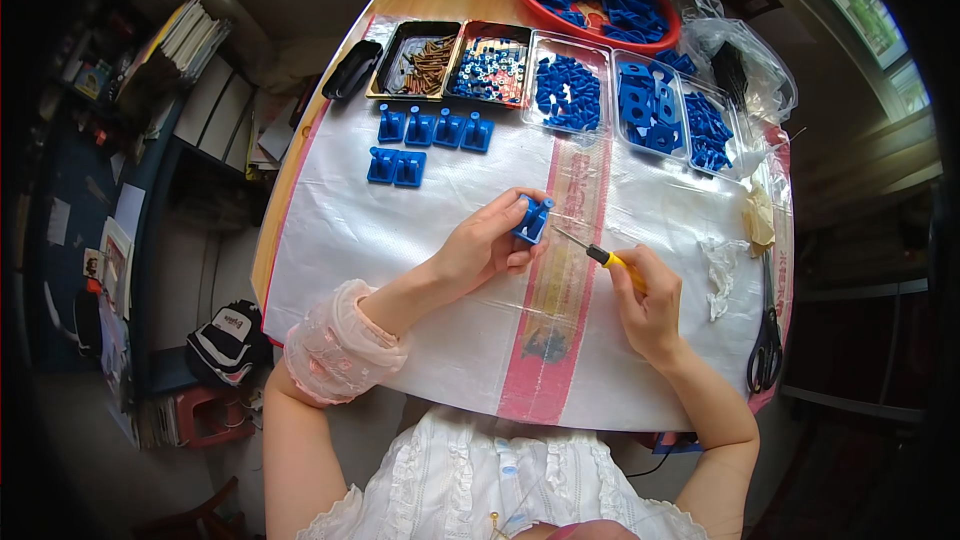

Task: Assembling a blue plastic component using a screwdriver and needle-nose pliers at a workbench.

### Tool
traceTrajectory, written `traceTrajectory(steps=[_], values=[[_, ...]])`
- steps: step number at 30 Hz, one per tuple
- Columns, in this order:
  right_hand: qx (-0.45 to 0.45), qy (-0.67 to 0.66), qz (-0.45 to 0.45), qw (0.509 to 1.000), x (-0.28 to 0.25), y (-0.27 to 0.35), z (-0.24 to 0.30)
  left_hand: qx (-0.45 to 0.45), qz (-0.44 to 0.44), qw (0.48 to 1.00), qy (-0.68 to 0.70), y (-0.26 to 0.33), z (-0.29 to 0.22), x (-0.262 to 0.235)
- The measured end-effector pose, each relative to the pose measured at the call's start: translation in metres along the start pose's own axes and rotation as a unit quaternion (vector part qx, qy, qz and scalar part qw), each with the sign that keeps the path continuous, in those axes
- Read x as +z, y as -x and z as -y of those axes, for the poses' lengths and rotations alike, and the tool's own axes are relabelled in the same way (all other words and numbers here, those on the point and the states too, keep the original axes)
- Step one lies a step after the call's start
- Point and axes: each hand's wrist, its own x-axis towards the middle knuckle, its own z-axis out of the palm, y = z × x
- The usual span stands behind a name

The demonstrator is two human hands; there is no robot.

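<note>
Near the middle of the table, my left hand (487, 245) grips a small blue plastic part (534, 219) with a square base and a raised post. My right hand (648, 302) is wrapped around the yellow and black handle of a screwdriver (603, 256). Its thin metal shaft points up and left toward the blue part, and the tip is close beside it; whether they touch I cannot tell. Beyond my left hand, several similar blue parts stand in two rows, a farther row (435, 129) and a nearer pair (396, 168).
Along the back are a tray of brass-coloured screws (430, 65), a tray of small blue and white pieces (489, 64) and clear boxes of blue pieces (568, 93). Behind them sits a red basin (673, 32). Scissors (766, 351) and crumpled tissue (720, 276) lie at the right.
</note>
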Motion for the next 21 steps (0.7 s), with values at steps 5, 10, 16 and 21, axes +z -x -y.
traceTrajectory(steps=[5, 10, 16, 21], values=[[-0.002, -0.067, -0.039, 0.997, 0.0, 0.0, -0.007, -0.012, 0.01, 1.0, 0.004, 0.001, -0.001, 0.0], [0.025, -0.089, -0.019, 0.996, 0.001, -0.001, -0.006, 0.008, 0.051, 0.999, 0.002, -0.001, 0.002, -0.009], [0.033, -0.079, -0.009, 0.996, -0.001, -0.001, -0.004, 0.002, 0.016, 0.999, -0.052, -0.002, 0.002, -0.003], [0.023, -0.08, -0.009, 0.996, 0.001, -0.002, -0.005, 0.029, -0.017, 0.993, -0.116, -0.005, 0.009, -0.003]])
